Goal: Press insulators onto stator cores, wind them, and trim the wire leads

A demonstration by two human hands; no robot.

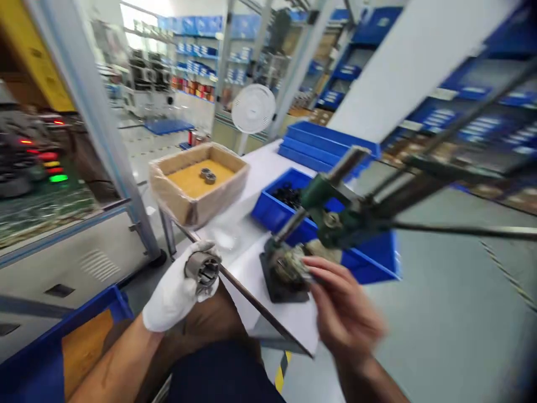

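My left hand (178,291), in a white glove, is closed round a grey metal stator core (203,270), a short cylinder with slots inside. It is held in front of the table's near edge, its open end towards me. My bare right hand (346,308) is smeared by motion, its thumb and fingers pinched together beside the fixture (289,266) on the base of a green hand press (325,215). What the pinch holds, if anything, is too blurred to make out. The press has a dark square base plate (287,294) on the white table.
A plastic-wrapped box (176,204) with two similar metal cores (207,176) stands at the table's far left. Behind the press, a blue bin (268,207) holds small black parts (287,195). Stacked blue trays (323,140) lie farther back. The press's long lever (453,228) reaches right.
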